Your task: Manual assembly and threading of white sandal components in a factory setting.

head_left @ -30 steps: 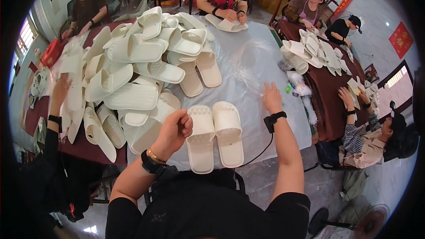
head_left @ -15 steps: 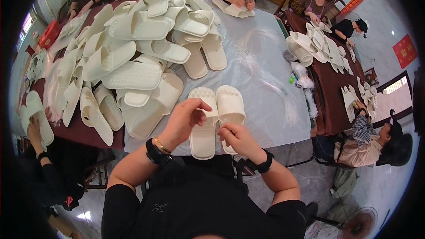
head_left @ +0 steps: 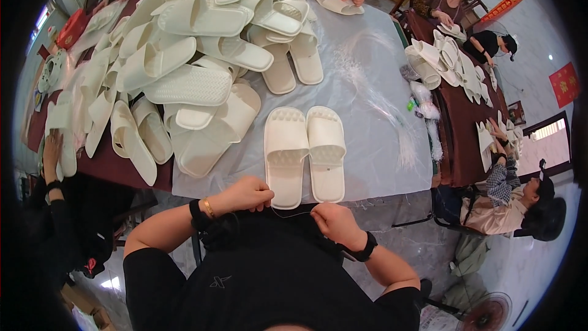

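Two cream slippers lie side by side, soles down and toes away from me: the left slipper (head_left: 285, 178) and the right slipper (head_left: 327, 178). At the table's near edge, my left hand (head_left: 247, 194) is closed in a pinch beside the left slipper's heel. My right hand (head_left: 339, 224) is closed as well, just below the right slipper's heel. A thin clear thread (head_left: 291, 215) hangs in a slack curve between the two hands, its ends hidden in my fingers. Neither hand grips a slipper.
A big heap of cream slippers (head_left: 187, 95) covers the left of the table. Loose clear threads (head_left: 383, 107) are strewn over the grey sheet (head_left: 361, 171) on the right. Several people work around me; one hand (head_left: 53, 146) rests on a slipper at far left.
Both hands have drawn back from the slippers toward my body and closed. The thread now shows stretched loosely between them. The slippers still lie as a pair.
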The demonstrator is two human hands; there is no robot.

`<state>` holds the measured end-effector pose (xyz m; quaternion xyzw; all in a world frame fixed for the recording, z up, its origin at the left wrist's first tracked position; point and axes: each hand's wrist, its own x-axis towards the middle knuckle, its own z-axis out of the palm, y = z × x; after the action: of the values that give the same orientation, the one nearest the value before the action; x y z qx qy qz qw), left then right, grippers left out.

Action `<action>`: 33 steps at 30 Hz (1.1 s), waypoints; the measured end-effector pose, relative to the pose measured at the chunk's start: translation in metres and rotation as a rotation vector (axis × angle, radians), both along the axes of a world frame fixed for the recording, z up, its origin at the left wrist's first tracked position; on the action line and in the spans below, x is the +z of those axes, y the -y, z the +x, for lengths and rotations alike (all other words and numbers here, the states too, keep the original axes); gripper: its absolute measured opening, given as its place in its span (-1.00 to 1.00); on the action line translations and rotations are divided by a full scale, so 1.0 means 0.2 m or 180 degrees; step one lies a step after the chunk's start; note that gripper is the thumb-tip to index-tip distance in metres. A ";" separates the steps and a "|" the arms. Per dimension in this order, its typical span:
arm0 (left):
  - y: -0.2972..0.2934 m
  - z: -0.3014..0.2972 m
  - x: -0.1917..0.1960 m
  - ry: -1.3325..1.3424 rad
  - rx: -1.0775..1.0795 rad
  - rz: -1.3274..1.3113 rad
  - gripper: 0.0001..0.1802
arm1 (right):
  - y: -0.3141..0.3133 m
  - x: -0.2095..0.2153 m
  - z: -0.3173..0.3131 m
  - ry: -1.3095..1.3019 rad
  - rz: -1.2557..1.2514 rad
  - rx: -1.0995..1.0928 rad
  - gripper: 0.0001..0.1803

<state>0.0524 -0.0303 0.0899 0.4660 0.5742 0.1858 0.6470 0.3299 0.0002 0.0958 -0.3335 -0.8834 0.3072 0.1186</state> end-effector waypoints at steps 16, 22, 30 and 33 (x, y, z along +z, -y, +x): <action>-0.17 0.04 -0.12 -0.0125 0.0865 0.0306 -0.60 | -0.24 0.05 -0.18 0.0074 0.0557 0.0316 -0.91; -0.15 -0.01 -0.13 -0.0511 0.0697 0.0684 -0.56 | -0.30 -0.01 -0.19 0.0275 0.0598 0.0442 -0.93; -0.09 0.03 -0.11 -0.1361 -0.0045 0.2244 -0.75 | -0.50 -0.21 -0.13 0.0334 0.0973 -0.0333 -0.85; -0.09 0.07 -0.09 -0.1146 -0.1176 0.2565 -0.56 | -0.49 -0.16 -0.15 0.0389 0.0909 -0.0472 -0.76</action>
<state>0.0661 -0.0123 0.0720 0.7989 0.4668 0.1918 0.3273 0.2992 0.0979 0.0632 -0.3956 -0.8966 0.1481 0.1333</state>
